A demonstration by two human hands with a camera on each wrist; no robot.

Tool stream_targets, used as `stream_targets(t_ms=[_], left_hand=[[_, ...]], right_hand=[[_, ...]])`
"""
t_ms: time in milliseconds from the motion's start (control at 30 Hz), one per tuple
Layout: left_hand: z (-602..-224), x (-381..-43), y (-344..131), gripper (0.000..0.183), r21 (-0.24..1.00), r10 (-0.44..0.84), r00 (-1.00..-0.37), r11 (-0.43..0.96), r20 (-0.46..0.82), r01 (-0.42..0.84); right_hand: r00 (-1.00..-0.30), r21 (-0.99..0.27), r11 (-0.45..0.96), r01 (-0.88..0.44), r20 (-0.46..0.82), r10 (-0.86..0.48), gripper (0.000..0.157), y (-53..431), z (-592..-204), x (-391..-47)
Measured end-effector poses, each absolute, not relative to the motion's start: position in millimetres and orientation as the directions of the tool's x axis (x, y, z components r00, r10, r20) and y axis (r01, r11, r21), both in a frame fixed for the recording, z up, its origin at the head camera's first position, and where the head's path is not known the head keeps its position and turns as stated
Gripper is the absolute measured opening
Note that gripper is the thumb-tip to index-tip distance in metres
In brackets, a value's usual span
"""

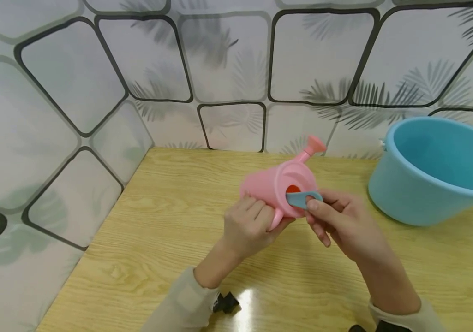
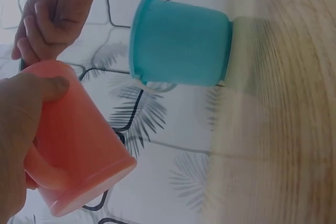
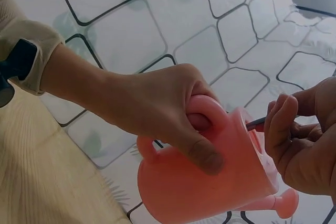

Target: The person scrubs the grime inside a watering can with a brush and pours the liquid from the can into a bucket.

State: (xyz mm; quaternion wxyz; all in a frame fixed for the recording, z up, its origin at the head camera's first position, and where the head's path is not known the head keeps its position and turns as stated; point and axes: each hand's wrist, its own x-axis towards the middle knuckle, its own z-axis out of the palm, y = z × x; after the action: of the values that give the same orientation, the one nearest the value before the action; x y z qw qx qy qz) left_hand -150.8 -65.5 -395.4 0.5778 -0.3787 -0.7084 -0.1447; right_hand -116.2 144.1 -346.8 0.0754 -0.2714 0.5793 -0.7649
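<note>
My left hand [image 1: 246, 226] grips a pink watering can [image 1: 260, 185] by its handle [image 3: 210, 109], the thumb lying along its side. The can is tilted above the table, its mouth turned toward the right and its sprinkler spout [image 1: 313, 145] pointing up to the right in the head view. Between thumb and fingers, my right hand [image 1: 346, 223] pinches the rounded end of a light blue flat handle [image 1: 298, 199]. The handle's other end goes into the can's mouth and is hidden. Something orange-red [image 1: 292, 189] shows inside the opening; its kind is unclear.
A large light blue bucket [image 1: 406, 196] stands upright on the wooden table [image 1: 136, 258], to the right of my hands. Patterned wall covering [image 1: 232, 60] rises behind and at the left of the table. A dark strap piece [image 1: 225, 303] sits at my left cuff.
</note>
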Motion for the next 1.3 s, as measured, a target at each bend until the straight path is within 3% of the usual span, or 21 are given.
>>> stream_targets(t_ms=[133,233,333,467,533,633,733,833,967,1133,1300], left_hand=[[-395,-150,-69,0.050,-0.227,0.382,-0.063,0.667,0.922,0.710],[-395,-151,-72,0.050,-0.211,0.385,-0.086,0.664,0.919,0.718],[-394,-152,-75,0.052,-0.207,0.390,-0.092,0.658,0.916,0.724],[-393,-155,-77,0.054,-0.219,0.396,-0.084,0.659,0.915,0.720],[-393,-157,-78,0.055,-0.218,0.393,-0.084,0.662,0.916,0.717],[-393,-159,-81,0.057,-0.211,0.389,-0.094,0.668,0.916,0.713],[-392,-160,-82,0.056,-0.202,0.391,-0.108,0.669,0.914,0.715],[-392,-160,-82,0.055,-0.201,0.393,-0.114,0.672,0.912,0.712],[-392,-161,-84,0.053,-0.196,0.389,-0.118,0.675,0.914,0.711],[-392,-162,-86,0.053,-0.184,0.379,-0.126,0.683,0.917,0.707],[-390,-161,-87,0.054,-0.175,0.382,-0.141,0.681,0.913,0.711]], right_hand=[[-0.905,-0.949,-0.186,-0.254,0.301,-0.301,0.020,136,-344,-116],[-0.905,-0.924,0.003,-0.382,0.373,-0.207,0.017,130,-344,-115],[-0.817,-0.795,0.196,-0.574,0.540,-0.202,0.015,125,-342,-116],[-0.661,-0.536,0.398,-0.744,0.677,-0.323,0.027,125,-329,-122],[-0.656,-0.510,0.418,-0.751,0.645,-0.392,0.028,127,-319,-124],[-0.739,-0.639,0.386,-0.666,0.490,-0.463,0.021,130,-304,-126],[-0.821,-0.782,0.356,-0.511,0.321,-0.473,0.009,132,-296,-129],[-0.858,-0.800,0.403,-0.444,0.251,-0.448,0.008,128,-294,-133],[-0.862,-0.684,0.541,-0.490,0.288,-0.417,0.013,117,-300,-140],[-0.819,-0.437,0.693,-0.573,0.330,-0.469,0.017,101,-305,-144],[-0.772,-0.290,0.725,-0.625,0.366,-0.519,0.017,96,-305,-150]])
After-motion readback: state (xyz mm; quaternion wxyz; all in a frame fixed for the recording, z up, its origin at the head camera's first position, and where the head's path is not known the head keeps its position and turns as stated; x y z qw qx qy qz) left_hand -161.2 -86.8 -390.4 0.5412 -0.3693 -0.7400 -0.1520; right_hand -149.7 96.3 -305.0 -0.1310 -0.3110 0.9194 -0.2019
